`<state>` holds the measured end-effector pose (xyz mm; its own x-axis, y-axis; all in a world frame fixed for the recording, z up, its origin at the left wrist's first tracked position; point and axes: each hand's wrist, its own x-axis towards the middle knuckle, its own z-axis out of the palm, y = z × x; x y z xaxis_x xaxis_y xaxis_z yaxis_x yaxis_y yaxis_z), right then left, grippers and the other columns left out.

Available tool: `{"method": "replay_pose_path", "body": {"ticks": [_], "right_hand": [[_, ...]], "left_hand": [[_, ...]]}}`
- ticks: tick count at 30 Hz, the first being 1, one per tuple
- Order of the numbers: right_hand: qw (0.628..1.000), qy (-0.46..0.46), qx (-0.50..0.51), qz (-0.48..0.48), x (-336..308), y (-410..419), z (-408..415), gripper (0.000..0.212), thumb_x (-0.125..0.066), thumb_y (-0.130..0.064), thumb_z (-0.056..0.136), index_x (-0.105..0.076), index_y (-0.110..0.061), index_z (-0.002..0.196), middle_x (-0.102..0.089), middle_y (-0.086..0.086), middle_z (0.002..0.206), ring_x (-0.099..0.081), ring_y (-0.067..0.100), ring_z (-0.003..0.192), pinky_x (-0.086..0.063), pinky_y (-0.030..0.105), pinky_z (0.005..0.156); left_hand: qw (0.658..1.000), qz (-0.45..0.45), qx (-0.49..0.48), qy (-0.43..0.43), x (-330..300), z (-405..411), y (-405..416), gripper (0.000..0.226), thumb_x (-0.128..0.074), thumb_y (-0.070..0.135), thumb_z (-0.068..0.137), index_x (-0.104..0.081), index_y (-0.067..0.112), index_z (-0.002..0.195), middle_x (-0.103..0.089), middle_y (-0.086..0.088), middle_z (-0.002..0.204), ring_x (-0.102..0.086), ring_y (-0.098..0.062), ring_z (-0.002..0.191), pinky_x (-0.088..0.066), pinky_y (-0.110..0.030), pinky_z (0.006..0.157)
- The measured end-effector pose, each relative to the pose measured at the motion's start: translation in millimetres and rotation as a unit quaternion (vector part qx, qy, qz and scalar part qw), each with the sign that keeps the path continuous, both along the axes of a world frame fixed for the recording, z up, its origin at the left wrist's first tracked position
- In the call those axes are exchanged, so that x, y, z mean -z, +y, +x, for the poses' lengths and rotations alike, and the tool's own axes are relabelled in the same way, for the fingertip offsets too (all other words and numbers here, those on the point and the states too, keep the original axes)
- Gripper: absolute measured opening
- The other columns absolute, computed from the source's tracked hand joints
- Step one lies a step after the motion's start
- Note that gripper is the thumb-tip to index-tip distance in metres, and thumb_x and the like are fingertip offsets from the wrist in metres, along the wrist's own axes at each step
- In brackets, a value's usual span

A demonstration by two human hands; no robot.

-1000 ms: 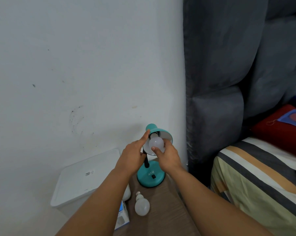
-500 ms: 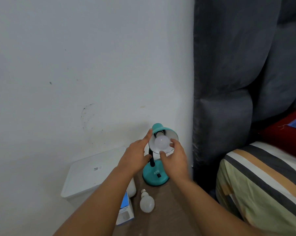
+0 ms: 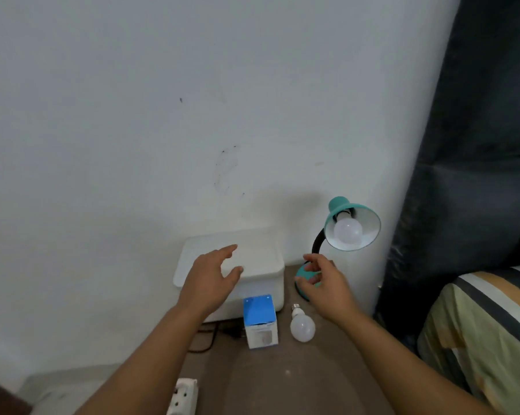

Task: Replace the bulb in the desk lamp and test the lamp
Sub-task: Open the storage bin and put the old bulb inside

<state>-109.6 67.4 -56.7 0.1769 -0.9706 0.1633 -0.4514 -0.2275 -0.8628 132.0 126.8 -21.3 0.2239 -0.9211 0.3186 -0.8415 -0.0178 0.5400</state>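
A teal desk lamp [image 3: 341, 209] stands on the brown table by the wall, its shade tilted toward me. A white bulb [image 3: 348, 230] sits in its socket, unlit. My right hand [image 3: 324, 283] hovers over the lamp's teal base [image 3: 302, 275], fingers apart, holding nothing. My left hand [image 3: 212, 275] floats open in front of the white box, also holding nothing. A second white bulb [image 3: 302, 324] lies loose on the table, next to a blue and white bulb carton [image 3: 260, 322].
A white lidded plastic box [image 3: 252, 250] sits against the wall left of the lamp. A white power strip [image 3: 183, 396] lies at the near edge, with a black cable [image 3: 210, 339] by the carton. A dark padded headboard [image 3: 468, 175] and striped bed [image 3: 477, 330] are at right.
Both hands have let go of the lamp shade and the bulb in it and dropped lower. My view has swung left and down, showing the carton and power strip.
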Motion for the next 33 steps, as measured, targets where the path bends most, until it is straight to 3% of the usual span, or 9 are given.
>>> {"method": "replay_pose_path", "body": {"ticks": [4, 9, 12, 14, 17, 20, 23, 30, 33], "right_hand": [[0.996, 0.05, -0.062, 0.048, -1, -7, 27, 0.081, -0.075, -0.042, 0.079, -0.034, -0.027, 0.147, -0.044, 0.0, 0.145, -0.046, 0.018, 0.128, -0.042, 0.031, 0.101], [0.992, 0.033, -0.086, 0.086, -8, -20, 56, 0.105, -0.081, -0.047, 0.071, -0.02, -0.026, 0.154, -0.026, -0.002, 0.159, -0.029, 0.02, 0.142, -0.031, 0.036, 0.112], [0.988, 0.05, -0.103, 0.104, -8, -31, 67, 0.113, -0.082, -0.046, 0.07, -0.013, -0.02, 0.156, -0.024, -0.002, 0.159, -0.03, 0.018, 0.142, -0.029, 0.033, 0.112], [0.985, 0.077, -0.107, 0.11, -7, -36, 72, 0.114, -0.08, -0.048, 0.072, -0.01, -0.018, 0.156, -0.023, 0.0, 0.16, -0.03, 0.018, 0.142, -0.028, 0.032, 0.113], [0.983, 0.097, -0.111, 0.112, -6, -39, 76, 0.108, -0.076, -0.045, 0.077, -0.008, -0.015, 0.156, -0.031, 0.002, 0.156, -0.039, 0.017, 0.135, -0.033, 0.025, 0.104], [0.982, 0.106, -0.117, 0.105, -4, -39, 79, 0.103, -0.074, -0.042, 0.08, -0.009, -0.016, 0.155, -0.043, -0.001, 0.145, -0.048, 0.01, 0.116, -0.036, 0.019, 0.091], [0.983, 0.114, -0.114, 0.085, -3, -39, 78, 0.097, -0.074, -0.039, 0.081, -0.015, -0.016, 0.154, -0.048, -0.006, 0.133, -0.044, 0.003, 0.107, -0.036, 0.015, 0.086], [0.988, 0.091, -0.101, 0.076, -7, -39, 76, 0.096, -0.075, -0.038, 0.08, -0.017, -0.017, 0.154, -0.047, -0.003, 0.143, -0.039, 0.001, 0.112, -0.032, 0.01, 0.088], [0.99, 0.092, -0.093, 0.046, -14, -35, 72, 0.096, -0.077, -0.039, 0.079, -0.02, -0.019, 0.154, -0.045, -0.015, 0.13, -0.037, 0.0, 0.112, -0.028, 0.004, 0.084]], "left_hand": [[0.996, 0.035, -0.078, 0.028, 8, 49, 20, 0.06, -0.066, 0.048, 0.087, -0.049, 0.03, 0.142, -0.057, 0.002, 0.138, -0.048, -0.023, 0.128, -0.038, -0.036, 0.107], [0.985, 0.094, -0.087, 0.119, 19, 85, 28, 0.097, -0.068, 0.066, 0.076, -0.026, 0.026, 0.154, -0.039, 0.001, 0.153, -0.038, -0.023, 0.139, -0.036, -0.041, 0.111], [0.967, 0.145, -0.081, 0.193, 22, 89, 25, 0.115, -0.072, 0.059, 0.077, -0.001, 0.019, 0.158, -0.019, -0.001, 0.162, -0.026, -0.022, 0.146, -0.027, -0.037, 0.114], [0.961, 0.165, -0.071, 0.213, 28, 93, 20, 0.115, -0.073, 0.057, 0.077, 0.001, 0.019, 0.157, -0.023, 0.0, 0.161, -0.032, -0.019, 0.141, -0.033, -0.03, 0.109], [0.962, 0.168, -0.049, 0.209, 37, 96, 17, 0.099, -0.073, 0.045, 0.084, -0.012, 0.017, 0.157, -0.039, 0.002, 0.149, -0.037, -0.004, 0.117, -0.036, -0.005, 0.08], [0.964, 0.144, -0.06, 0.215, 45, 101, 16, 0.101, -0.075, 0.046, 0.082, -0.013, 0.016, 0.156, -0.037, 0.003, 0.154, -0.04, -0.007, 0.126, -0.035, -0.013, 0.092], [0.963, 0.123, -0.069, 0.23, 53, 105, 17, 0.107, -0.079, 0.048, 0.075, -0.017, 0.017, 0.156, -0.039, 0.003, 0.153, -0.042, -0.006, 0.127, -0.035, -0.018, 0.101], [0.967, 0.083, -0.072, 0.231, 50, 107, 16, 0.105, -0.079, 0.051, 0.072, -0.023, 0.021, 0.155, -0.047, 0.009, 0.146, -0.046, -0.004, 0.125, -0.038, -0.013, 0.096], [0.969, 0.053, -0.074, 0.232, 38, 101, 22, 0.096, -0.082, 0.04, 0.075, -0.028, 0.023, 0.153, -0.047, 0.034, 0.123, -0.05, 0.01, 0.108, -0.035, 0.004, 0.078]]}}
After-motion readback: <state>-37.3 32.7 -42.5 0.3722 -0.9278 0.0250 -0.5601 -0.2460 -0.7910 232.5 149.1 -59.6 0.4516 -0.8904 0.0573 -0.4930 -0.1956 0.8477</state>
